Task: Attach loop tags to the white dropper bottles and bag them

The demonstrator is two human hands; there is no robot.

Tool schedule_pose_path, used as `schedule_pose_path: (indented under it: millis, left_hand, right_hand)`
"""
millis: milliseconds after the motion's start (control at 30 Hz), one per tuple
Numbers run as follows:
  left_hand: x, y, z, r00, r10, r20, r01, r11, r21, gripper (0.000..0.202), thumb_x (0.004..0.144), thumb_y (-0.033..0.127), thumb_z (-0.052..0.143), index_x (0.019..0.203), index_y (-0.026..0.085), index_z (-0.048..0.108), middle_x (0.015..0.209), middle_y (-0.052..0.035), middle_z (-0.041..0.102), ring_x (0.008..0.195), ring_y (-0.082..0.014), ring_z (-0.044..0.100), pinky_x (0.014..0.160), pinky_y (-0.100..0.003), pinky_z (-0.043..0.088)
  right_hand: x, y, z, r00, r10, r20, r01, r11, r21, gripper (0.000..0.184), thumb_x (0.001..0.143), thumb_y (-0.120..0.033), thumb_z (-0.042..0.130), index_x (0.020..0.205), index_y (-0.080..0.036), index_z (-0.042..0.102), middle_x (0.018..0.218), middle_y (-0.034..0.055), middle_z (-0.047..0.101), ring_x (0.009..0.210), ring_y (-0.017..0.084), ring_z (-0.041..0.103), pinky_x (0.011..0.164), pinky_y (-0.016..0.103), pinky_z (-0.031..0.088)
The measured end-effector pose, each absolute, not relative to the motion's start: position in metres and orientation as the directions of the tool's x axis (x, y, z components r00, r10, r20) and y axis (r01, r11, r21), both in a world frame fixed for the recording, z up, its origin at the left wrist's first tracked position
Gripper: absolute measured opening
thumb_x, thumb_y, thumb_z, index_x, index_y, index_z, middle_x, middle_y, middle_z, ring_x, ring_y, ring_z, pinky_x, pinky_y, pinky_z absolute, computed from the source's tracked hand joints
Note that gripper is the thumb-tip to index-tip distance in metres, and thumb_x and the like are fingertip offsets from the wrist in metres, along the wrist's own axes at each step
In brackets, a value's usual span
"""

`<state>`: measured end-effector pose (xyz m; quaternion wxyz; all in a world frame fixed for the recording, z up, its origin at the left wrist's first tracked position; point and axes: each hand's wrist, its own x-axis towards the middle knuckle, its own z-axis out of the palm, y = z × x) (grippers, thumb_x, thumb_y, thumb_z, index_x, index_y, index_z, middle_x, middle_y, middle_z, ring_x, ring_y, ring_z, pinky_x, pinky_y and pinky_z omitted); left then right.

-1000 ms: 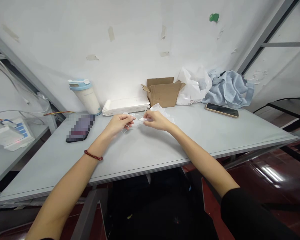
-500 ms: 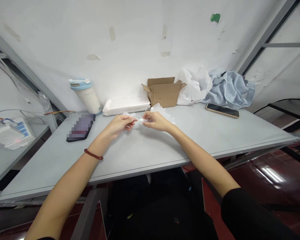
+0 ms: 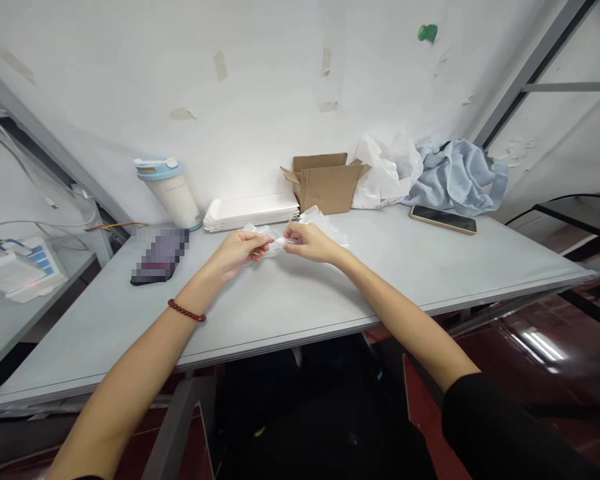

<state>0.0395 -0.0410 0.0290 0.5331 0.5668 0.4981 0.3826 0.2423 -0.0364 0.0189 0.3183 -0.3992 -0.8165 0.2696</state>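
Over the middle of the white table (image 3: 430, 267), my left hand (image 3: 237, 250) and my right hand (image 3: 311, 241) pinch the two ends of a small clear plastic piece with a thin white cord (image 3: 279, 240) between them. Both hands have their fingers closed on it. A red bead bracelet sits on my left wrist. Just behind my right hand lies a small heap of clear plastic wrapping (image 3: 325, 221). What the small piece is I cannot make out.
Along the wall stand a blue-lidded white cup (image 3: 170, 193), a stack of white trays (image 3: 253, 211), an open cardboard box (image 3: 325, 181), a white plastic bag (image 3: 387, 170) and a blue cloth (image 3: 457, 175). One phone (image 3: 443, 219) lies right, a dark phone (image 3: 160, 255) left.
My two hands have stayed almost in place, with only small finger movements on the piece between them.
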Motion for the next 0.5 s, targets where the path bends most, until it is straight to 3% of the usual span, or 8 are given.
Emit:
schedule_pose_path:
  millis: [200,500]
  left_hand:
    - [0.0430,-0.0427,0.0255,0.206,0.977,-0.060,0.226,0.012,0.974,0.022,0.065,0.034,0.076,0.061,0.014,0.068,0.065,-0.0041,0.064,0.059,-0.0118,0.053,0.058,-0.026,0.042]
    - [0.0456,-0.0427,0.0193,0.225,0.973,-0.056,0.186,0.013,0.982,0.027,0.057,0.037,0.079,0.058,0.013,0.067,0.061,-0.0029,0.060,0.057,-0.0112,0.050,0.057,-0.026,0.041]
  right_hand:
    - [0.2404,-0.0378,0.0172,-0.472,0.823,0.316,0.519,0.550,-0.655,0.010,0.075,-0.025,0.051,0.083,-0.019,0.048,0.068,-0.0033,0.047,0.067,0.014,0.044,0.065,0.026,0.031]
    - [0.2373,-0.0384,0.0127,-0.480,0.813,0.329,0.456,0.552,-0.698,0.014,0.072,-0.028,0.051,0.079,-0.020,0.042,0.067,-0.0044,0.043,0.065,0.013,0.040,0.065,0.027,0.029]
